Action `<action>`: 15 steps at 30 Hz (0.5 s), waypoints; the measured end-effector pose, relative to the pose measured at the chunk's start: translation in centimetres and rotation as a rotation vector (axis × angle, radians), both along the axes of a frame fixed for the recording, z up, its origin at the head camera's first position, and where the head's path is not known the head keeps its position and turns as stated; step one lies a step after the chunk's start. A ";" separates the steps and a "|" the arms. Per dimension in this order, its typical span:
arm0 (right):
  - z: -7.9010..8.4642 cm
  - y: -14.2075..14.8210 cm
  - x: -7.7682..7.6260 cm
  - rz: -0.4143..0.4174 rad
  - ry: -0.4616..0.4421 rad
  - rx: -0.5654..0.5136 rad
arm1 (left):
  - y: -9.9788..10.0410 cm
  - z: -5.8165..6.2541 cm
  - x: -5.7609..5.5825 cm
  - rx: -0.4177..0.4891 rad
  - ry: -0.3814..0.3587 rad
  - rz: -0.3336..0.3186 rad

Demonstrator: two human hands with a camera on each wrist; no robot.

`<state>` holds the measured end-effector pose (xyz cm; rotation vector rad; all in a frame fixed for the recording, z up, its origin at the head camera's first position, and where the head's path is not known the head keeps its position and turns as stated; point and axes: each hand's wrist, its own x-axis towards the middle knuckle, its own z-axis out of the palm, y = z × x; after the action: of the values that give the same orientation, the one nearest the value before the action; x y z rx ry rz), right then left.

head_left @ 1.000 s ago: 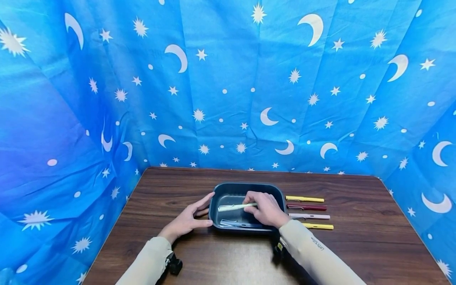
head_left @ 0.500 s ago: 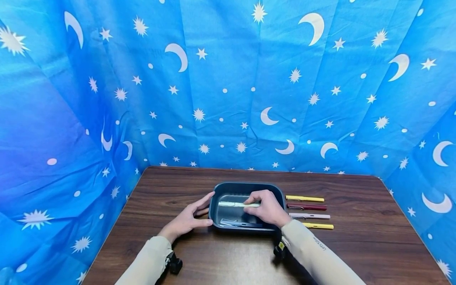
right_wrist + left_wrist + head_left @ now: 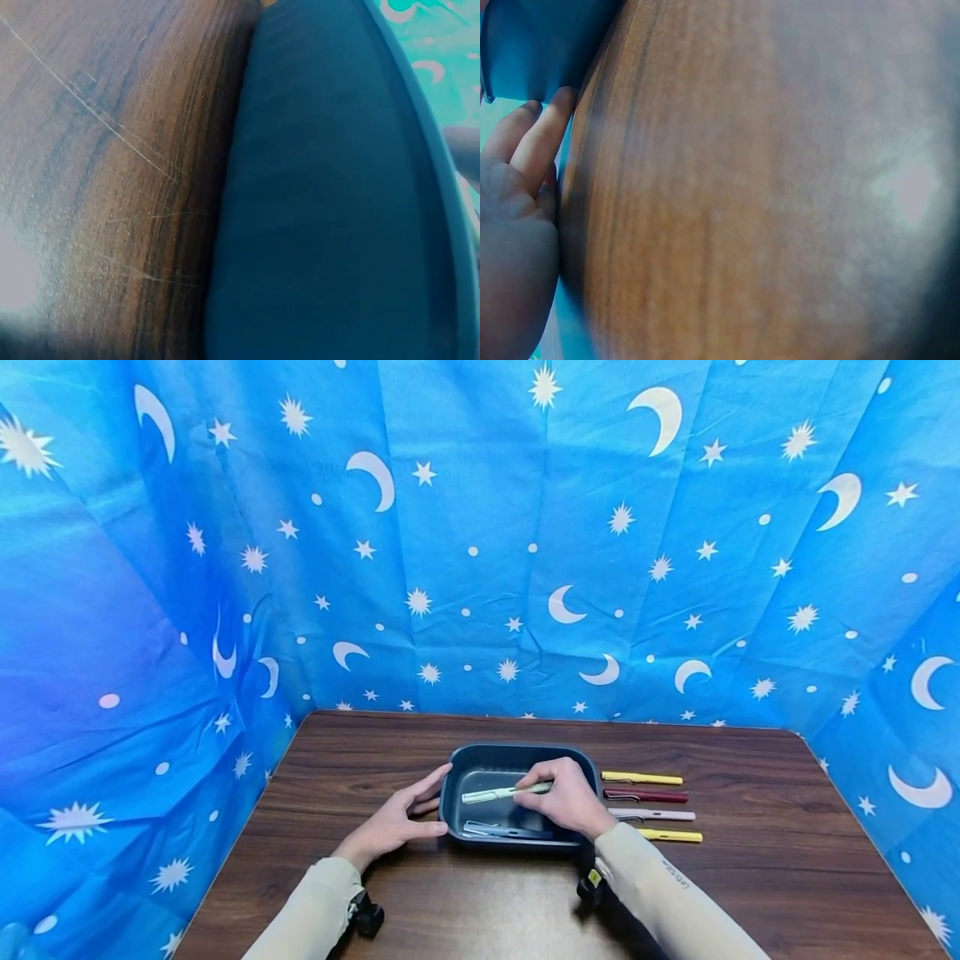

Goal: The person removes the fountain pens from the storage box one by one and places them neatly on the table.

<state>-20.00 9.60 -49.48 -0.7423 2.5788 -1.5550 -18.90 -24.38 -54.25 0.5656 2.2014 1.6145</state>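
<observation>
A dark blue-grey rectangular bin [image 3: 517, 747] sits on the table, its outer wall [image 3: 322, 187] filling much of the right wrist view. My right hand [image 3: 572, 800] reaches over the bin and pinches a pale green pen [image 3: 489, 795] between thumb and fingers, its clip end pointing left. Below it, along the near wall, a dark blue pen [image 3: 504, 832] lies on the bin floor. My left hand [image 3: 392, 827] rests against the bin's left end, fingers and thumb spread; in the left wrist view two extended fingers [image 3: 541, 142] touch the bin's wall [image 3: 547, 45].
Right of the bin, a row of pens lies on the wooden table [image 3: 772, 860]: a yellow pen [image 3: 648, 779], a dark red pen [image 3: 652, 797], a whitish pen [image 3: 660, 816] and another yellow pen [image 3: 677, 837]. A blue moon-and-star cloth [image 3: 480, 568] hangs behind the table.
The pale green pen has shifted slightly in my right hand, levelling out and then tilting with its left end lower. My left hand and the bin have stayed put.
</observation>
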 end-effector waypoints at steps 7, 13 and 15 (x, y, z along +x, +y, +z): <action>0.5 0.7 0.4 -0.009 -0.009 0.009 | 0.1 0.1 0.1 0.002 -0.001 0.002; 0.7 1.0 0.6 -0.020 0.012 0.024 | 0.0 -0.1 -0.1 0.002 -0.003 0.002; 0.7 1.0 0.7 -0.032 0.008 0.025 | 0.0 -0.1 -0.1 -0.001 -0.011 0.008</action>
<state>-19.35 10.63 -48.79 -0.7104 2.6239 -1.5285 -18.98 -24.42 -54.39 0.5464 2.1988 1.6168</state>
